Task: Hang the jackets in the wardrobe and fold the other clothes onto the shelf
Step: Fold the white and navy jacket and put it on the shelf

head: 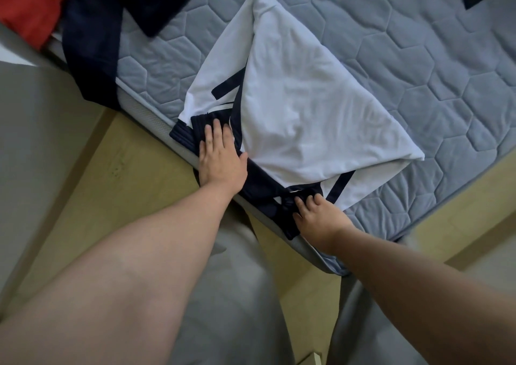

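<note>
At the near edge of the bed, the white shirt lies part-folded; left hand presses flat on its navy trim, right hand pinches it. I'd smooth creases first.

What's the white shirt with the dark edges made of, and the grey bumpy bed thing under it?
The white shirt with navy trim looks like thin, smooth knit cloth, maybe polyester: it lies limp with soft creases. The grey quilted mattress looks like padded fabric with a matt, soft finish: stitched six-sided puffs cover it.
</note>
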### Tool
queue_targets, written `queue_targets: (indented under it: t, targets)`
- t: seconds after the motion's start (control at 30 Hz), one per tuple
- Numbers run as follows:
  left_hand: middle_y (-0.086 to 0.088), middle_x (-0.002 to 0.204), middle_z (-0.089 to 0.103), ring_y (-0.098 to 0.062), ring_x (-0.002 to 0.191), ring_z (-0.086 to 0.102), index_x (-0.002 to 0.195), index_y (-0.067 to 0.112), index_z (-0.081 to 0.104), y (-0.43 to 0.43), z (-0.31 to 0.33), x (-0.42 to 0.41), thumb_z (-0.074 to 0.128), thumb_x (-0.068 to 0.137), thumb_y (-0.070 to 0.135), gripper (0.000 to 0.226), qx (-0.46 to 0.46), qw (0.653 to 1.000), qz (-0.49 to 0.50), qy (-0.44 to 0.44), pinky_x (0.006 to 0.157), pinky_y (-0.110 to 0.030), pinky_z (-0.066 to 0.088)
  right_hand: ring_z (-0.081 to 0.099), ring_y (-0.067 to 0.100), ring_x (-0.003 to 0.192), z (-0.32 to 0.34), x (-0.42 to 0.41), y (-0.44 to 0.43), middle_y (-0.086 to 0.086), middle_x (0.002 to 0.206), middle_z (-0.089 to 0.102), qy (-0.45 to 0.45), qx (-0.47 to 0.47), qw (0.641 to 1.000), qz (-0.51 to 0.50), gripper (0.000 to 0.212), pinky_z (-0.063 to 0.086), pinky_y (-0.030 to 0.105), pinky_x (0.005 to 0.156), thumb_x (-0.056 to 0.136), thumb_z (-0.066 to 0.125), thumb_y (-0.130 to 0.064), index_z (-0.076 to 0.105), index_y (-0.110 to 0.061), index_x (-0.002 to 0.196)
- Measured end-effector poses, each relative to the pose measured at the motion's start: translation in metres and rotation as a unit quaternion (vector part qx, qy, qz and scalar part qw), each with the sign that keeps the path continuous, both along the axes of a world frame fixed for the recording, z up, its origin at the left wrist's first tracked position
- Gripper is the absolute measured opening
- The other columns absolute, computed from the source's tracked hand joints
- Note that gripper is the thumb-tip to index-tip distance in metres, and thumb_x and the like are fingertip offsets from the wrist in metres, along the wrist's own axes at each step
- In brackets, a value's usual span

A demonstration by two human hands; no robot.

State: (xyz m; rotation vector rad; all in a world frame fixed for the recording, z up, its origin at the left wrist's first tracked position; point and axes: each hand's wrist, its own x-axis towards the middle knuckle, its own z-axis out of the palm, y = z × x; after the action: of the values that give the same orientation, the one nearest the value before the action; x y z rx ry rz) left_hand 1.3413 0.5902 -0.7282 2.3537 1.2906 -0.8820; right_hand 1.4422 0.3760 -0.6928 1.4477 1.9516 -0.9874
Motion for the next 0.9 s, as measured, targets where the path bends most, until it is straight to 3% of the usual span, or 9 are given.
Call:
queue_targets:
  t: [0.13, 0.27, 0.37, 0.5, 0.6, 0.67, 0.8, 0.9]
  targets:
    - [-0.008, 0.169, -0.007, -0.026, 0.155, -0.008, 0.16, 0.009, 0.003, 0.004, -0.003, 0.005, 0.047, 0.102, 0.043, 0.08, -0.005, 1.0, -0.007, 0.02, 0.126, -0.044, 0.009, 0.051, 0.038, 0.117, -0.005, -0.005, -0.002, 0.027, 0.15, 0.037, -0.008, -0.018, 1.0, -0.016, 0.041, 0.041, 0.043, 0.096, 0.103, 0.034, -0.013, 0.047, -0.002, 0.14]
    - [-0.008, 0.169, -0.006, -0.026, 0.155, -0.006, 0.16, 0.008, 0.004, 0.016, -0.008, 0.007, 0.049, 0.101, 0.039, 0.081, 0.003, 1.0, -0.023, 0.017, 0.126, -0.044, 0.008, 0.039, 0.047, 0.135, -0.01, -0.013, -0.003, 0.03, 0.163, 0.013, -0.003, -0.054, 0.998, -0.025, 0.048, 0.038, 0.045, 0.102, 0.103, 0.035, -0.016, 0.037, -0.004, 0.149]
    - [-0.007, 0.169, -0.005, -0.026, 0.156, -0.006, 0.16, 0.009, 0.002, 0.021, -0.009, 0.008, 0.052, 0.099, 0.038, 0.084, 0.005, 0.999, -0.03, 0.022, 0.126, -0.044, 0.009, 0.03, 0.045, 0.143, -0.013, -0.012, 0.0, 0.024, 0.166, 0.007, 0.005, -0.092, 0.995, -0.045, 0.056, 0.034, 0.046, 0.108, 0.101, 0.041, -0.023, 0.03, -0.012, 0.154]
    - [-0.015, 0.167, -0.01, -0.032, 0.155, -0.001, 0.159, 0.008, -0.009, 0.009, -0.003, 0.01, 0.054, 0.091, 0.025, 0.094, 0.077, 0.994, -0.079, -0.025, 0.125, -0.047, 0.012, 0.044, 0.036, 0.129, -0.014, -0.001, 0.01, 0.019, 0.162, 0.023, 0.017, -0.089, 0.995, -0.049, 0.054, 0.038, 0.042, 0.101, 0.097, 0.05, -0.024, 0.038, -0.02, 0.15]
    - [-0.017, 0.166, -0.015, -0.037, 0.154, -0.007, 0.159, 0.011, -0.011, 0.001, -0.002, 0.013, 0.05, 0.084, 0.024, 0.097, 0.073, 0.944, -0.316, -0.06, 0.123, -0.054, 0.01, 0.05, 0.033, 0.122, -0.013, 0.005, 0.013, 0.016, 0.158, 0.033, 0.032, -0.087, 0.994, -0.054, 0.047, 0.04, 0.039, 0.098, 0.101, 0.045, -0.023, 0.042, -0.02, 0.147]
    - [-0.013, 0.167, -0.017, -0.039, 0.153, -0.014, 0.159, 0.012, -0.013, 0.001, -0.002, 0.016, 0.049, 0.088, 0.03, 0.096, 0.03, 0.909, -0.415, -0.017, 0.122, -0.058, 0.006, 0.051, 0.032, 0.121, -0.012, 0.006, 0.014, 0.015, 0.157, 0.035, 0.035, -0.093, 0.994, -0.051, 0.047, 0.04, 0.039, 0.097, 0.101, 0.045, -0.024, 0.043, -0.021, 0.148]
    - [-0.006, 0.168, -0.012, -0.034, 0.154, -0.009, 0.16, 0.016, -0.009, 0.002, 0.001, 0.024, 0.048, 0.093, 0.03, 0.089, -0.029, 0.916, -0.395, 0.066, 0.122, -0.058, 0.009, 0.055, 0.029, 0.108, -0.011, 0.009, 0.013, 0.008, 0.132, 0.052, 0.067, -0.062, 0.99, -0.108, 0.04, 0.043, 0.038, 0.091, 0.097, 0.051, -0.02, 0.051, -0.019, 0.137]
    - [-0.008, 0.166, 0.016, -0.033, 0.15, 0.019, 0.157, 0.015, 0.019, 0.005, 0.013, 0.05, 0.048, 0.093, 0.03, 0.073, -0.035, 0.919, -0.385, 0.077, 0.12, -0.053, 0.017, 0.057, 0.03, 0.101, -0.008, 0.018, 0.011, 0.007, 0.114, 0.056, 0.094, 0.015, 0.972, -0.215, 0.03, 0.039, 0.036, 0.079, 0.093, 0.052, -0.019, 0.055, -0.016, 0.122]
